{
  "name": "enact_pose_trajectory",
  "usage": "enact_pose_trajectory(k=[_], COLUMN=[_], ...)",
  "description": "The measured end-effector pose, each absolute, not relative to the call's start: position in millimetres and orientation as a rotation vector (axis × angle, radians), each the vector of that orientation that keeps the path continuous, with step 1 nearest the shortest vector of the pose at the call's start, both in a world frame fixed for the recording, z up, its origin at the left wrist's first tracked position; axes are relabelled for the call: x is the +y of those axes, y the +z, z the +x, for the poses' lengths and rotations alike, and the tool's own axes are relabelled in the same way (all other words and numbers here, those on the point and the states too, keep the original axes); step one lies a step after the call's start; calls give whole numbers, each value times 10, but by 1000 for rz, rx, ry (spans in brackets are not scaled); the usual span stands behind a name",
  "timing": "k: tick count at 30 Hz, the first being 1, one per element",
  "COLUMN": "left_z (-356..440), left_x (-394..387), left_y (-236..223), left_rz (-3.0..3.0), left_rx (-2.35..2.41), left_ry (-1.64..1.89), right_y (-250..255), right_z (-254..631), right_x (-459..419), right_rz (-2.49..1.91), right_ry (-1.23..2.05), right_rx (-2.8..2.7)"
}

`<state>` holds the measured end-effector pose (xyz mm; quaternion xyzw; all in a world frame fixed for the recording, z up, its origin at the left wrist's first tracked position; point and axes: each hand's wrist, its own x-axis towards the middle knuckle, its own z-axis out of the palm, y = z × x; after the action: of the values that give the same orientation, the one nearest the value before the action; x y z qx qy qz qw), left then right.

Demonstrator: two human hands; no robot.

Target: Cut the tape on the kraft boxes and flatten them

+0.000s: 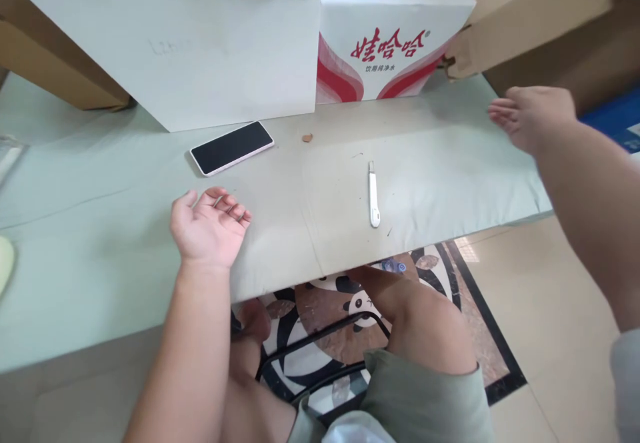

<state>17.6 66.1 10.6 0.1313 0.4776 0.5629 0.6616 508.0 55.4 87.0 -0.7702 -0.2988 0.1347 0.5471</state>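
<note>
My left hand (210,226) rests palm up over the cloth-covered table, fingers loosely curled and apart, holding nothing. Just beyond it lies a phone (233,148) with a dark screen and a pale case. My right hand (537,118) is raised at the table's right end, near the cardboard there. Its fingers are half bent toward the left, and no object shows in them. Between the hands, nearer the front edge, a white utility knife (373,196) lies with its tip pointing away from me. A small brown scrap (307,138) sits right of the phone.
Along the back stand a large white box (240,50) and a white carton (395,36) with red print. Open brown cardboard (530,26) and a blue item (613,120) are at the right. Below the table's front edge are my legs and a black metal frame (320,333).
</note>
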Motion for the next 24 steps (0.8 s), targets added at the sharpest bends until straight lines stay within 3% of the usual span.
enact_pose_trajectory(k=[8,15,24], left_z=[112,8,-327], left_x=[681,511,412], left_y=[93,192,327], left_rz=[321,285,210], left_rx=[1038,980,834], left_ry=[1294,1347,1434], right_y=[374,539,564], right_z=[4353,3770,1971], right_x=[334,378,971], right_rz=[-1891,-1929,-1694], right_ry=[725,892,1155], right_rx=[-574,-834,-1467])
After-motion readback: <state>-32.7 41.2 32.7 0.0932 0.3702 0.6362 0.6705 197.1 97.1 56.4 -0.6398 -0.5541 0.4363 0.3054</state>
